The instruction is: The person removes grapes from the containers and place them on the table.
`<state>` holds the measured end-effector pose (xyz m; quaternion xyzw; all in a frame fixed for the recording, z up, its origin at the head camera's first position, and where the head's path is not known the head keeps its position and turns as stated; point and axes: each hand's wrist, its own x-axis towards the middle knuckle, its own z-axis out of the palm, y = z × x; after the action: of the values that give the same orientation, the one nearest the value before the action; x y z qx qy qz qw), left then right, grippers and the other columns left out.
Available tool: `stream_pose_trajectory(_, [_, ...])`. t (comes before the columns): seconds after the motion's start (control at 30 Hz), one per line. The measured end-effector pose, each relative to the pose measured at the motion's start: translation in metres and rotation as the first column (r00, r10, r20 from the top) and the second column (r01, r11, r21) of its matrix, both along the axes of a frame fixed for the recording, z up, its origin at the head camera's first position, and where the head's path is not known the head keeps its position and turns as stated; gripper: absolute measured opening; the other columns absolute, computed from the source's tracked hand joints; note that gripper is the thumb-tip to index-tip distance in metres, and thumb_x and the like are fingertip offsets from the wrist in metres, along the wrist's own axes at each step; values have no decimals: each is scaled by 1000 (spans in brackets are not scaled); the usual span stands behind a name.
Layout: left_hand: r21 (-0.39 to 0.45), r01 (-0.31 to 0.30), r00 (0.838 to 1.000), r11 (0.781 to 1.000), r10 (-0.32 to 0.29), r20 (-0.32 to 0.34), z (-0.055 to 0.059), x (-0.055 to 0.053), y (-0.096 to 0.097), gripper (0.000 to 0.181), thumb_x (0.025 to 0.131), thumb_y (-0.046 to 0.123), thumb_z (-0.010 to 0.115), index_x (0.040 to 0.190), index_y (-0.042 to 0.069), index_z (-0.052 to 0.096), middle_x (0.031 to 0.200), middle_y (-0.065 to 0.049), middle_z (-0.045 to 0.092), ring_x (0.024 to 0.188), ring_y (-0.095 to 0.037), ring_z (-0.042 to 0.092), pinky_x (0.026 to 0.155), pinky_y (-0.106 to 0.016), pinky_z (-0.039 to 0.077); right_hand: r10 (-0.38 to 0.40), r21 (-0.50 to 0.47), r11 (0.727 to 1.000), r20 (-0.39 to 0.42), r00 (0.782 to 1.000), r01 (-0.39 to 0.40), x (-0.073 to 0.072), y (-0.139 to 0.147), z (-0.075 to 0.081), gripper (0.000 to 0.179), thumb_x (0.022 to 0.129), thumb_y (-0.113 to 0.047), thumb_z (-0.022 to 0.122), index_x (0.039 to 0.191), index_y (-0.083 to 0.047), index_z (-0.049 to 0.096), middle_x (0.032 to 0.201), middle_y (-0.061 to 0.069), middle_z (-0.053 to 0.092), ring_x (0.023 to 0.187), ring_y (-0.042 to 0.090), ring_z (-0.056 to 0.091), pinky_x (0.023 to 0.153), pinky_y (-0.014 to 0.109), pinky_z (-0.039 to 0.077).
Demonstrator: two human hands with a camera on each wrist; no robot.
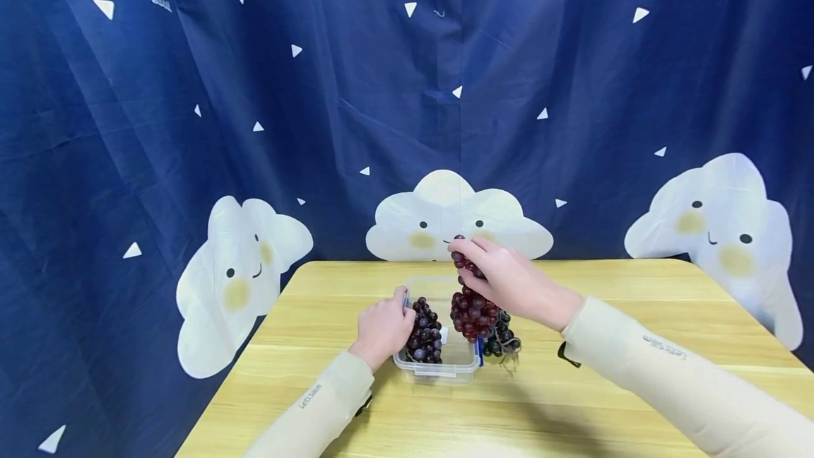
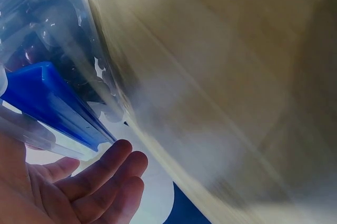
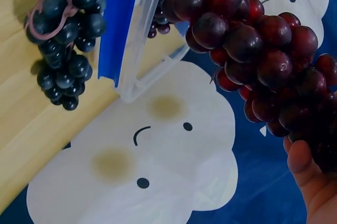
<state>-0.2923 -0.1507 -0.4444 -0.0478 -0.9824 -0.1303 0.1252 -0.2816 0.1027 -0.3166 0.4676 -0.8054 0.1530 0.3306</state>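
Note:
My right hand (image 1: 511, 285) grips the upper end of a bunch of dark red grapes (image 1: 473, 313), which hangs above the right side of a clear plastic container (image 1: 445, 371). Up close in the right wrist view, the red grapes (image 3: 258, 50) slant down to the thumb. The left hand (image 1: 384, 329) holds the container's left wall; its fingers (image 2: 105, 176) lie outside, by a blue side clip (image 2: 52, 105). Inside the container, on its left, lies a dark purple bunch of grapes (image 1: 424, 334). Just right of the container rests a blackish bunch of grapes (image 1: 502, 338) with a curly stem.
A light wooden table (image 1: 591, 387) carries everything. Behind it hangs a dark blue curtain (image 1: 356, 112) with white clouds and triangles. The container's right blue clip (image 3: 118, 24) hangs down between it and the blackish bunch.

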Motion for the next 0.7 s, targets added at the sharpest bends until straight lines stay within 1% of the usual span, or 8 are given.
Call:
stream_pose_trajectory(0.13, [2,-5,1000,1000,5,8,1,1,0,46,96,33,50,140,19,52,76,-6,65,52,-20,50,45,-36,37,-28,-2,1000,6,1000,28,0,8,1,46,90,-13,73,133,-12,56,99,1,61,59,11,54,53,25,48])
stream_pose_trajectory(0.23, [3,-8,1000,1000,8,9,1,1,0,47,96,32,50,141,19,52,78,-7,66,53,-20,50,45,-37,37,-38,-3,999,14,999,38,0,15,2,45,90,-12,72,132,-12,56,101,1,62,64,11,58,58,28,51])
stream_pose_trajectory(0.3, [1,-8,1000,1000,8,11,1,1,0,47,96,33,49,141,19,52,78,-7,66,53,-20,50,46,-37,37,-43,-4,999,13,999,43,-1,20,1,45,90,-12,73,132,-11,57,103,1,64,71,13,61,64,31,55])
stream_pose_trajectory(0.37, [0,-8,1000,1000,8,11,1,1,0,47,97,33,49,141,19,51,77,-7,66,54,-20,50,46,-37,37,-48,-3,999,10,999,48,-1,25,1,44,90,-12,73,131,-10,57,103,2,64,72,13,62,67,32,55])
stream_pose_trajectory(0.47, [-2,-10,1000,1000,10,12,1,1,0,47,97,34,49,141,19,51,77,-6,66,54,-20,51,47,-37,37,-65,-3,998,0,998,65,-2,33,-1,44,90,-12,73,131,-10,58,100,1,64,70,12,61,65,32,55])
stream_pose_trajectory(0.53, [-1,-10,1000,1000,10,11,1,1,0,47,97,33,50,141,19,52,77,-6,65,55,-21,51,47,-37,37,-75,-2,997,-4,997,75,-3,39,-2,44,89,-11,74,130,-10,58,98,0,63,66,11,58,61,31,53])
stream_pose_trajectory(0.7, [1,-12,1000,1000,11,12,0,0,1,46,97,34,50,140,19,52,75,-6,64,53,-20,51,46,-37,37,-90,2,996,-16,996,90,-4,55,-6,43,88,-10,75,128,-9,59,99,0,63,68,12,59,60,34,53])
